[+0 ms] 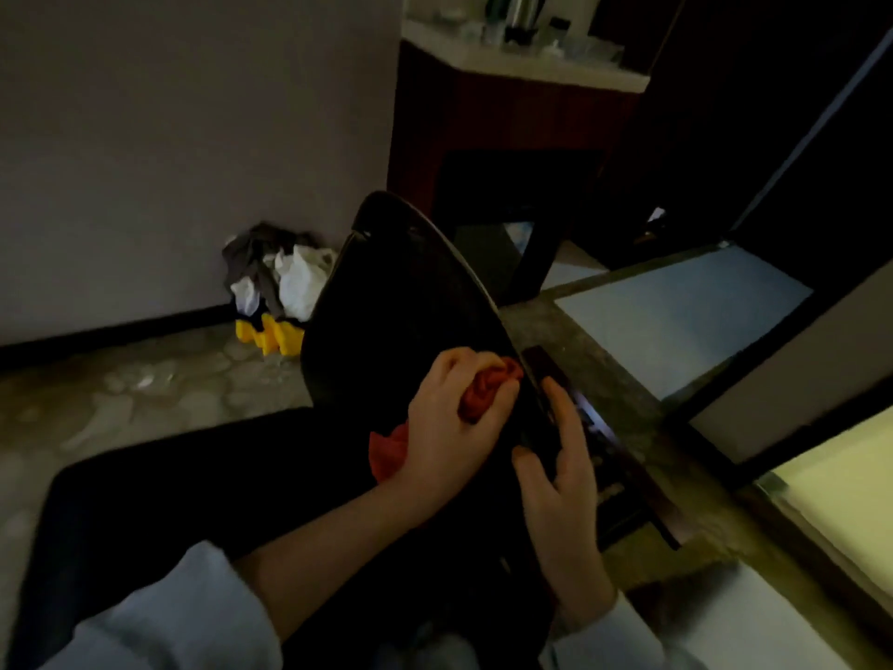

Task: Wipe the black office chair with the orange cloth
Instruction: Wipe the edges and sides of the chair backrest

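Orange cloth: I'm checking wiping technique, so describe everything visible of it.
The cloth is soft orange-red fabric, bunched into a wad. The left hand grips it, fingers curled round it, pressing it against the black chair backrest near its edge. One crumpled end shows past the fingers; another sticks out beneath the palm. Stains or pattern cannot be told.

The left hand [449, 423] covers most of the bunched orange cloth [485, 391]. The black office chair [401, 307] runs off the bottom edge at its seat. Dark containers [519, 14] on the white-topped desk [555, 72] are blurred, tops cut off.
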Demonstrator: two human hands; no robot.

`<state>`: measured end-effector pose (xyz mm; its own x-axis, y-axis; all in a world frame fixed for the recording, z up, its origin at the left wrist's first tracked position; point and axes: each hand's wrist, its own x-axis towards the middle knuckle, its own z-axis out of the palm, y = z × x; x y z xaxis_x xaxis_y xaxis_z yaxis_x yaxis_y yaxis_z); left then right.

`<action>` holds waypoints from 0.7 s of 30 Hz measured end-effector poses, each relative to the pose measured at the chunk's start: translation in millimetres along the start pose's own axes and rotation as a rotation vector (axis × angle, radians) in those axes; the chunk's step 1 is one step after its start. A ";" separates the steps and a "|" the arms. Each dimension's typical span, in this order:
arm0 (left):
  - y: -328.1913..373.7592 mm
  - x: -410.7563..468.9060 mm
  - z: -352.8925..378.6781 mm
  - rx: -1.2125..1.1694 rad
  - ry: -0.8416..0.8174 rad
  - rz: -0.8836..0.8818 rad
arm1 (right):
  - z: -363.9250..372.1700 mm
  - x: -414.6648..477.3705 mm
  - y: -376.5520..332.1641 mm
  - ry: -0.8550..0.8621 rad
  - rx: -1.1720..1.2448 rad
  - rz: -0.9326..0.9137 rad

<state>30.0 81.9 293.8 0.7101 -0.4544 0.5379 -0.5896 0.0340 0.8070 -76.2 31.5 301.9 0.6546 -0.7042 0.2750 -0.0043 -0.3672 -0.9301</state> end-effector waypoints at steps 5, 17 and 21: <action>13.5 -33.7 6.1 -0.033 0.006 0.038 | -10.8 2.3 -10.0 -0.124 0.248 0.310; -27.7 80.1 16.0 0.104 0.199 -0.221 | -9.1 48.7 -19.0 -0.148 0.011 0.410; -25.3 76.8 23.7 0.118 0.248 -0.258 | 2.9 67.4 -20.6 -0.078 0.025 0.437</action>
<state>90.4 25.0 308.9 0.9041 -0.2043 0.3752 -0.4094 -0.1632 0.8976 -29.8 -6.7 338.9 0.6504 -0.7418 -0.1634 -0.2753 -0.0296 -0.9609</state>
